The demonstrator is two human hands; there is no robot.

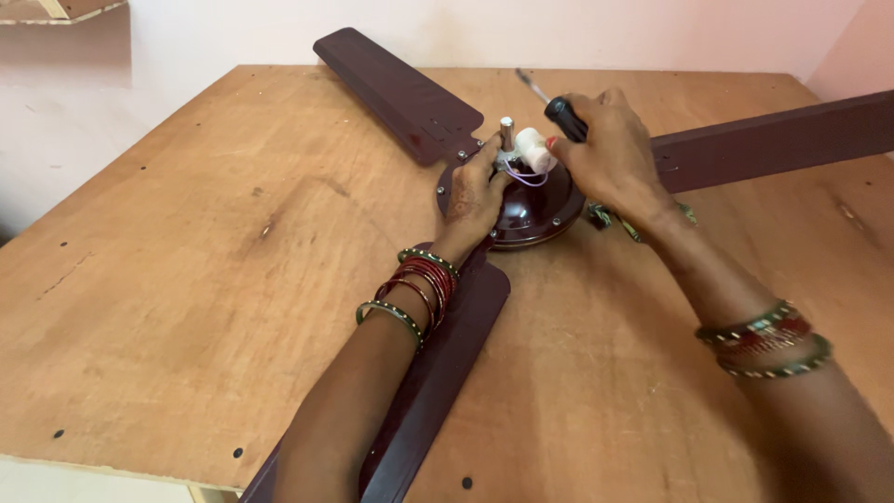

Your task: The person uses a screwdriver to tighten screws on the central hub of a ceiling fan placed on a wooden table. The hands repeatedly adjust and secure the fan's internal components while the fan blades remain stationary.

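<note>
Head view. Dark maroon three-bladed metal ceiling fan (521, 210) lying flat near far centre of bare brown plywood table (186, 279). Blades counted: three, one toward far left, one toward right, one toward near edge under left forearm. Round motor hub counted: one, with short steel shaft (507, 132) upright at centre. White cylindrical capacitor (535, 149) counted: one, beside shaft, thin purple wires looping beneath.

Left hand (475, 191) resting on hub, fingertips pinched at shaft base and wires. Right hand (610, 154) closed around black-handled screwdriver (557, 110), metal tip pointing away toward far edge. Screwdrivers counted: one. Bangles on both wrists.

Judgement: steady hub with left hand, keep wires clear of tool, hold screwdriver square to any screw to avoid slipping on painted surface.
</note>
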